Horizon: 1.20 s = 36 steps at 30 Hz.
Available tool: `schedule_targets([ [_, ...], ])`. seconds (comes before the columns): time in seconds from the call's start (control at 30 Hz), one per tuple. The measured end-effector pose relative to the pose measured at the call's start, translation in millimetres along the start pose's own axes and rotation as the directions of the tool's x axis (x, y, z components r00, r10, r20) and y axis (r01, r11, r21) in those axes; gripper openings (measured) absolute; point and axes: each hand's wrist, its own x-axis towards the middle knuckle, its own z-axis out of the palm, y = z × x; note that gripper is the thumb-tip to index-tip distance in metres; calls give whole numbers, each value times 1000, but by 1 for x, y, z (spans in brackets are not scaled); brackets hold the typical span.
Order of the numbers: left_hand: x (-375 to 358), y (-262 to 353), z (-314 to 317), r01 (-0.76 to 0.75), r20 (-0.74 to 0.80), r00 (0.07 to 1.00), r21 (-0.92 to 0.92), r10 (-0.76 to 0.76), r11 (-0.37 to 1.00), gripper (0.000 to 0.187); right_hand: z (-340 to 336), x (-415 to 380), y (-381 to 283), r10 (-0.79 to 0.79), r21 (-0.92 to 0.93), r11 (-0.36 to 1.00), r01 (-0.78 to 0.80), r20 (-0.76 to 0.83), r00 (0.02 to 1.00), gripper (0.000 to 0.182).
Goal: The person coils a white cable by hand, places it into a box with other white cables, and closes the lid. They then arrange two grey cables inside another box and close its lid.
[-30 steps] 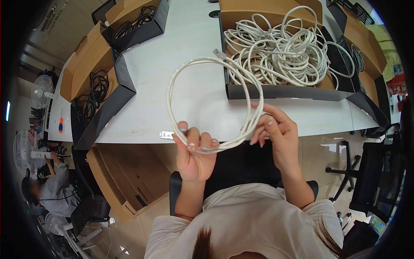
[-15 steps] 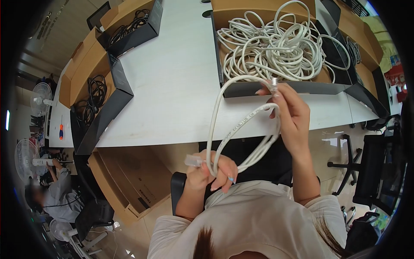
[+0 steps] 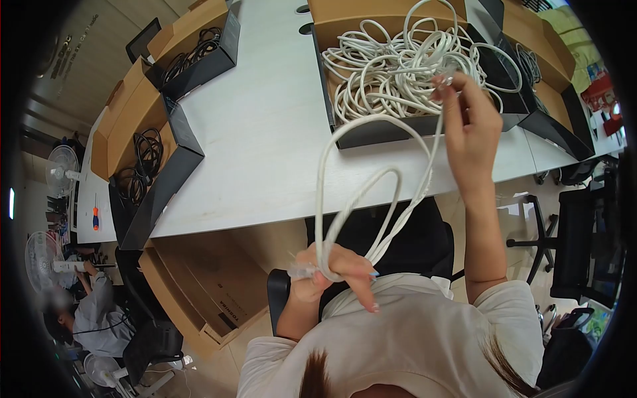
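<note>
A white cable (image 3: pixel 325 179) hangs in loose loops between my two hands, above the table's front edge. My left hand (image 3: pixel 332 272) is closed around the lower part of the loops, with a clear plastic connector sticking out on its left side. Higher up on the right, my right hand (image 3: pixel 470 119) pinches the cable's other end between thumb and fingers. It is in front of an open box (image 3: pixel 391 132) that holds a large tangle of white cables (image 3: pixel 378 73).
Open boxes with black cables (image 3: pixel 142 166) stand on the table's left side. Another box (image 3: pixel 561 119) with cables is at the right. A screwdriver (image 3: pixel 95 217) lies at the left edge. Below are a cardboard box (image 3: pixel 199 285), chairs and fans. A person (image 3: pixel 99 318) sits far left.
My right hand has moved up and away with the cable end, drawing one strand out. The loops have opened wider. My left hand still holds them.
</note>
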Motion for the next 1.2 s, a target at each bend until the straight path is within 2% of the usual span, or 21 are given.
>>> schedule_targets([
  [0.13,5,9,13,104,13,994,255,-111,961,56,-12,15,13,-40,-47,998,38,-30,999,11],
  [0.23,13,10,6,5,147,989,28,-9,1000,53,-23,27,24,142,201,969,-146,34,989,13],
  [0.27,10,9,8,-5,-3,1000,-77,5,997,50,-28,27,21,158,174,971,-165,53,986,17],
  [0.3,12,11,7,40,-56,997,-98,-45,994,45,-27,28,13,142,212,966,-150,54,988,17],
  [0.37,5,1,10,21,-155,987,-145,-44,989,42,-18,26,-7,119,294,947,-130,55,991,16],
  [0.47,16,-7,13,36,-188,981,-51,-45,998,38,-4,20,-35,55,436,893,-114,146,988,15],
  [0.53,21,-11,15,74,-237,970,40,-62,997,38,10,7,-45,-190,451,888,86,190,963,12],
  [0.57,23,-12,16,96,-261,963,86,-70,992,38,9,2,-52,-293,455,880,136,296,909,20],
  [0.63,29,-10,23,134,-337,939,185,-65,974,37,7,-10,-64,-363,537,838,96,417,833,31],
  [0.7,28,-6,28,233,-397,910,263,-116,936,36,8,-18,-59,-365,500,857,121,426,828,34],
  [0.73,27,-10,31,210,-488,872,295,-42,932,34,9,-22,-57,-366,481,867,133,431,825,36],
  [0.8,23,-12,29,281,-504,861,369,-64,886,32,11,-29,-58,-314,515,855,61,420,852,36],
  [0.87,16,-21,26,280,-496,869,489,-1,826,28,9,-34,-58,-306,527,849,43,423,853,43],
  [0.9,21,-22,27,280,-491,871,546,30,790,26,6,-36,-64,-279,465,883,57,424,862,46],
  [0.97,36,-25,37,265,-429,892,749,140,608,29,2,-38,-74,-220,384,922,48,417,882,50],
  [1.0,31,-21,30,208,-314,942,821,118,531,31,0,-40,-75,-186,368,929,25,409,893,51],
  [1.07,29,-24,30,251,-365,928,763,76,595,33,-2,-42,-75,-153,353,935,5,391,907,50],
  [1.13,25,-27,29,293,-423,906,684,36,668,40,-1,-42,-72,-232,349,931,109,335,913,45],
  [1.2,30,-28,29,269,-529,845,541,74,797,44,-5,-38,-71,-317,285,930,233,298,900,46],
])
